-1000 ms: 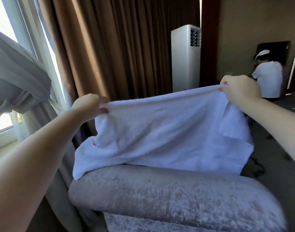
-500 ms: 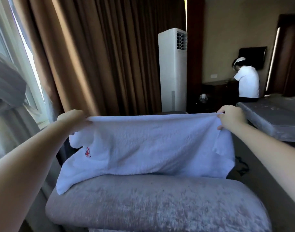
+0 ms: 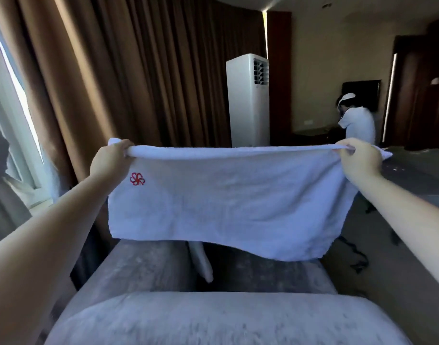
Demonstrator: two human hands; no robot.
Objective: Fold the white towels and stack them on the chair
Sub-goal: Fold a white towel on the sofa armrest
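A white towel (image 3: 228, 200) with a small red emblem near its upper left hangs stretched flat between my hands, above the grey velvet chair (image 3: 213, 317). My left hand (image 3: 109, 161) grips the towel's top left corner. My right hand (image 3: 358, 159) pinches the top right corner. The towel's lower edge hangs free just over the chair seat, sagging lower on the right. Another white cloth piece (image 3: 202, 262) lies on the seat, partly hidden behind the towel.
Brown curtains (image 3: 129, 75) and a window stand to the left. A tall white air conditioner (image 3: 248, 100) is behind the towel. A person in white (image 3: 358, 123) stands at the back right by a grey bed (image 3: 417, 168).
Both hands have spread the towel taut and lifted it off the chair back; it now hangs clear in the air. The camera tilted, showing the chair seat.
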